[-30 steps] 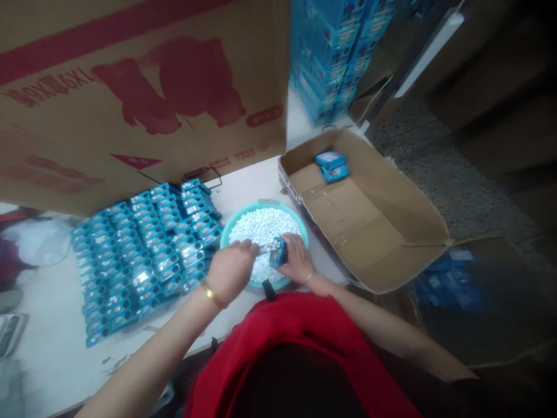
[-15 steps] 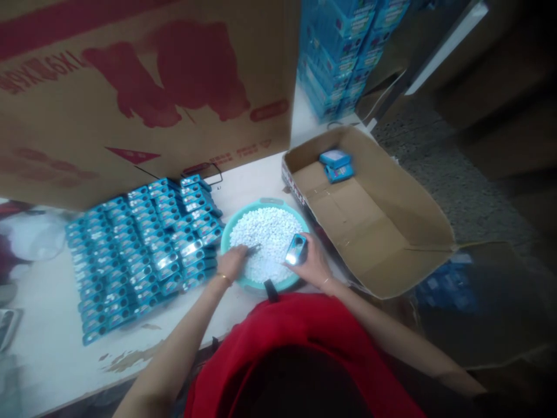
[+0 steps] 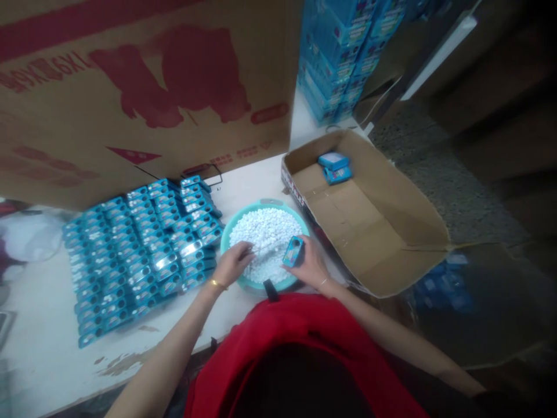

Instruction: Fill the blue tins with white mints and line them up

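Observation:
A round turquoise basin (image 3: 225, 232) full of small white pellets (image 3: 265, 226) stands on the table in front of me. My left hand (image 3: 234, 265) is at the basin's left side, over the pellets, its fingers curled together; whatever is between the fingertips is hidden. At the basin's right side, my right hand (image 3: 311, 266) grips a small blue box (image 3: 293, 251) with a dark round opening, tilted above the pellets. Many matching blue boxes (image 3: 143, 244) lie in tight rows to the left of the basin.
An open cardboard carton (image 3: 369, 232) to the right holds two blue packs (image 3: 334, 168). A large printed cardboard box (image 3: 195, 128) stands along the back. Stacked blue packages (image 3: 335, 64) rise behind the carton. At the far left lies a whitish bag (image 3: 32, 235).
My left hand has turned and drawn slightly up, its fingers now curled over the pellets. The small box in my right hand has tilted a little and shifted slightly left.

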A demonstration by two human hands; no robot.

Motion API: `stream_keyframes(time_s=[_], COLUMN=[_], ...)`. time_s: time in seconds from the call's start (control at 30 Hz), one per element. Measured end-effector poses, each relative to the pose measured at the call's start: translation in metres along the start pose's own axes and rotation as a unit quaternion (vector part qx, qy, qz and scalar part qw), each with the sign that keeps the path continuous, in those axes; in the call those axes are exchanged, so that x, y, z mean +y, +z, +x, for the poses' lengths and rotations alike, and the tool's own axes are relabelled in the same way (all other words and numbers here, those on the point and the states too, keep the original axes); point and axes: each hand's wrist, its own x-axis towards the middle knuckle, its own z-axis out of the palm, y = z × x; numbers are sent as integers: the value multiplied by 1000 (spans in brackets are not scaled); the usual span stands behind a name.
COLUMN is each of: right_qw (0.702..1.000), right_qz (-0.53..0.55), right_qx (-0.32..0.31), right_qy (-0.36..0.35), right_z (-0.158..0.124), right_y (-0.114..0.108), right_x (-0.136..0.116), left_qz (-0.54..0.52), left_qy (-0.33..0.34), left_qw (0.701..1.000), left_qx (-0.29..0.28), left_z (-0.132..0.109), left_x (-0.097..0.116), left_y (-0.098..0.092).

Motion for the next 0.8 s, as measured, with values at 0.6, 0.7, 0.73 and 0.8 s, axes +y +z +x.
stream_keyframes(time_s=[0.6, 0.7, 0.73, 0.8], right_qw=[996, 998, 998, 999], right_qz=[-6, 1, 4, 9], right_qx=[8, 10, 10, 10], right_qy=[-84, -69, -63, -52], right_z=[10, 11, 11, 11], right_y=[23, 24, 23, 19], right_x=[-7, -4, -3, -2], left_qz=[397, 369, 351, 317], left_qy=[36, 48, 42, -1], left_qw=[908, 924, 933, 948], left_qx=[-131, -89, -66, -28], left_z=[11, 6, 3, -3], left_x=[160, 140, 126, 90], left_y=[-59, -64, -64, -61])
